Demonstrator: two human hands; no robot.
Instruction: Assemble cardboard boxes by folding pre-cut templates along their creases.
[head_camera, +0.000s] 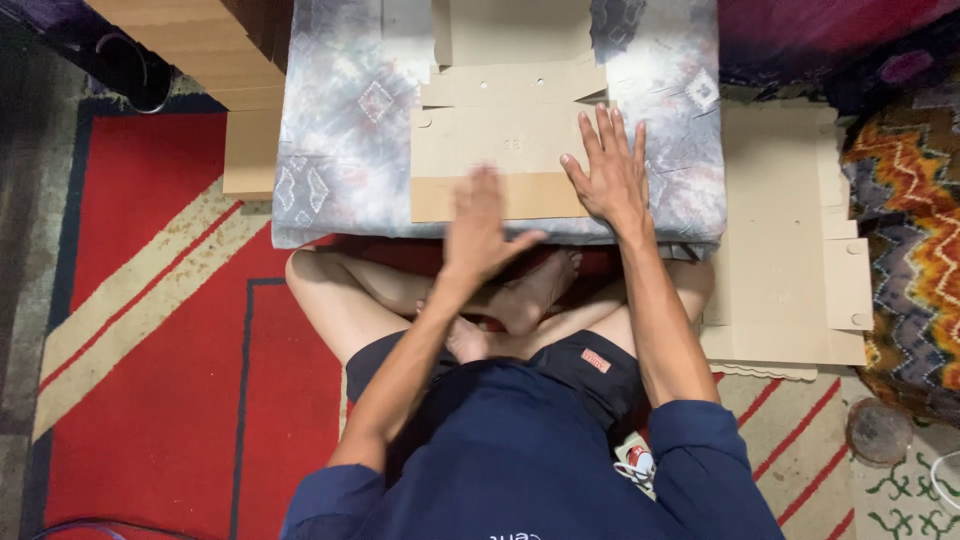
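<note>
Hands, left (483, 228) and right (606, 170), lie open-palmed, fingers spread, on flat brown cardboard (500, 140).

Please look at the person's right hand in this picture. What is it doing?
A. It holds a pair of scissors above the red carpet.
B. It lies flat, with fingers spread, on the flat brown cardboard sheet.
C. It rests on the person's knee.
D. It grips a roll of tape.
B: the right hand lies palm down with spread fingers on the flat brown cardboard sheet, which lies on the grey patterned cloth-covered low table.
</note>
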